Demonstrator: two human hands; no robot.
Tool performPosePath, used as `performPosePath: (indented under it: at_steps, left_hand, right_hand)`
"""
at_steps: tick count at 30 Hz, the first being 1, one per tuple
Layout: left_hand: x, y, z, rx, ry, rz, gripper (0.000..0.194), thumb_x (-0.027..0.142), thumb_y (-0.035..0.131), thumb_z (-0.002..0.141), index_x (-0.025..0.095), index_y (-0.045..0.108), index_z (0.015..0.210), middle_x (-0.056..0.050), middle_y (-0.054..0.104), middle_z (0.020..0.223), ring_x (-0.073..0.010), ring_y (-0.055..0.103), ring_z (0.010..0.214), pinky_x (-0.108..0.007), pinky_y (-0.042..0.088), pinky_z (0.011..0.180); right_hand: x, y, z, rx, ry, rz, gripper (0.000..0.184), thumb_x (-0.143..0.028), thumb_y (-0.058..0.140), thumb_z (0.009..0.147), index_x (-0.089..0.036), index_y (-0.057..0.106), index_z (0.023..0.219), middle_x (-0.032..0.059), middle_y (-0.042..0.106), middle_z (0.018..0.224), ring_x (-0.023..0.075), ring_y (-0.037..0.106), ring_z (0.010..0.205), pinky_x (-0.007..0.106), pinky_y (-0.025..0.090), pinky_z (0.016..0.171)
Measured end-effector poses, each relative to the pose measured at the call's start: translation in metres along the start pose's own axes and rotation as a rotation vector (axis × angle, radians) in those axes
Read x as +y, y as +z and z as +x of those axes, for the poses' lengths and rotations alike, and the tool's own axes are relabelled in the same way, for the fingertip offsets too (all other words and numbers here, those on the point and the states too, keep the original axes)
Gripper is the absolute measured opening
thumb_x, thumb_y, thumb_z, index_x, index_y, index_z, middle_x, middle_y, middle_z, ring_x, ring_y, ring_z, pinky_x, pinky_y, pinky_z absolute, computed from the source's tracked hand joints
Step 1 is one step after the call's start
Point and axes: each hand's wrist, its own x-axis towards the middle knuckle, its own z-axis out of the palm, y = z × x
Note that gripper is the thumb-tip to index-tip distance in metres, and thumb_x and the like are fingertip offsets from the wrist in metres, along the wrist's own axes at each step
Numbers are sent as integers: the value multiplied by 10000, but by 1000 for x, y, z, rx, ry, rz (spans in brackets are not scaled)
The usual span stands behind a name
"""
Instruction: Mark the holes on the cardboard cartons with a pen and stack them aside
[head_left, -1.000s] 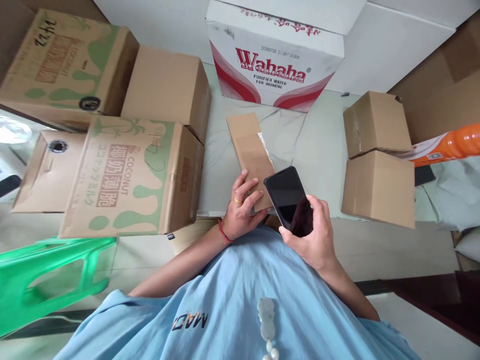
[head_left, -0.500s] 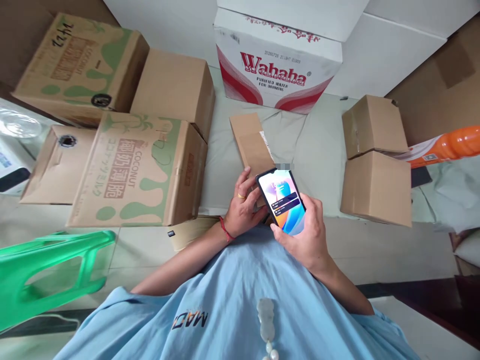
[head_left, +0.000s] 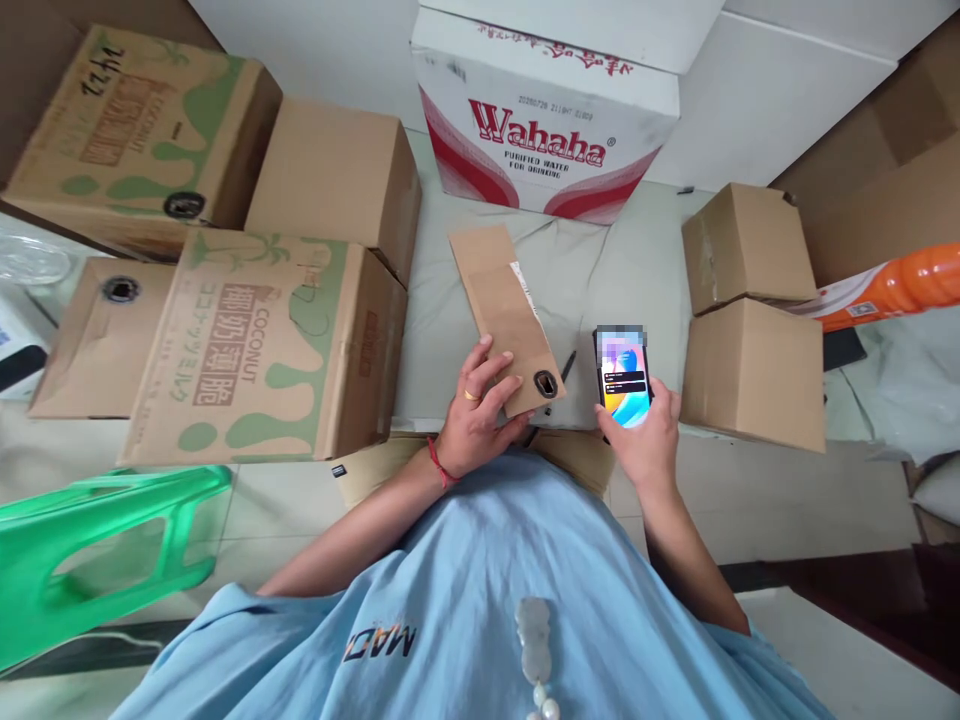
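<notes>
A lit smartphone (head_left: 625,385) is in my right hand (head_left: 646,435), its thumb at the lower left edge and the fingers round the other side. My left hand (head_left: 480,415) rests on the near part of a flat brown cardboard piece (head_left: 510,310), fingers apart on its left side and thumb by the near edge. The cardboard has a white torn strip along its right side and a black-ringed hole or mark (head_left: 546,384) at its near right corner. A thin dark pen-like item (head_left: 570,366) lies between cardboard and phone.
Several cartons, including a coconut-printed box (head_left: 255,350), stand at left. A white and red Wahaha carton (head_left: 547,130) is at the back. Two small brown boxes (head_left: 754,375) are stacked at right beside an orange bottle (head_left: 919,285). A green plastic stool (head_left: 187,530) stands at lower left.
My right hand has moved the phone rightward, off the cardboard. The cardboard's near corner with its black ring and the dark pen-like item now show. My left hand stays on the cardboard.
</notes>
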Motion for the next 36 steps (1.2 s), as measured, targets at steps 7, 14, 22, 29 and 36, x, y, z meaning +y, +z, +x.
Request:
performPosePath:
  at_steps: [7,14,22,29,36]
  left_hand:
    - [-1,-7,2,-37,-13,26,512,375,846,976,287,567,1395,-152,617,1508,-450,443,1643,-756,491,1238]
    - [1,-11,3,-1,-7,18,557,426,817,994,270,537,1451,-167,619,1495,-439,468,1624,-746,501,1234]
    - [7,-17,-10,167,-247,-205,608,578,658,1055,327,446,1566,-166,451,1579,-421,396,1663,-650,589,1176]
    - [12,-23,-5,63,-539,-371,491,511,424,1176,277,544,1591,-187,503,1676,-351,495,1612,-546,622,1164]
    - [22,-29,4,-169,-278,-342,574,521,519,1146,236,582,1641,-205,587,1680,-365,591,1561,-558,537,1261]
  right_hand:
    - [25,25,0,-123,142,-61,902,-638,831,727,-157,559,1441,190,606,1276,373,680,1071,545,598,934]
    - [5,27,2,-217,61,-209,884,-614,767,874,-99,499,1541,214,609,1279,372,659,1053,520,600,874]
    - [-3,12,10,-249,-313,-8,765,-673,660,1024,-180,534,1595,249,599,1489,421,554,1414,657,497,1185]
    - [-56,36,-10,-322,-559,325,1439,-879,764,825,-273,-103,1800,260,415,1733,438,476,1605,649,501,1254]
    - [-86,58,-18,26,-435,265,1175,-683,762,955,-227,76,1794,282,482,1617,445,527,1511,719,472,1232]
